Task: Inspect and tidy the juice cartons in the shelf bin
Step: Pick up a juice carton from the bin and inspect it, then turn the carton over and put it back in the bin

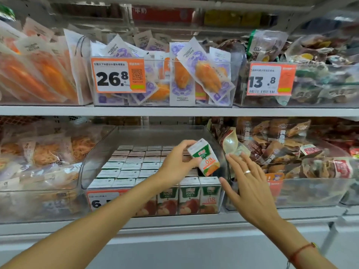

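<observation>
Presently, the left hand (177, 162) grips one juice carton (206, 157) between thumb and fingers, holding it tilted above the right rear part of the clear shelf bin (101, 152), clear of the rows of cartons (136, 167) standing packed inside. The right hand (250, 183) has its fingers straight and spread, holding nothing, just beside the bin's right wall and near the lifted carton. A ring (247, 172) shows on one right-hand finger; an orange price tag (101, 199) fronts the bin.
</observation>
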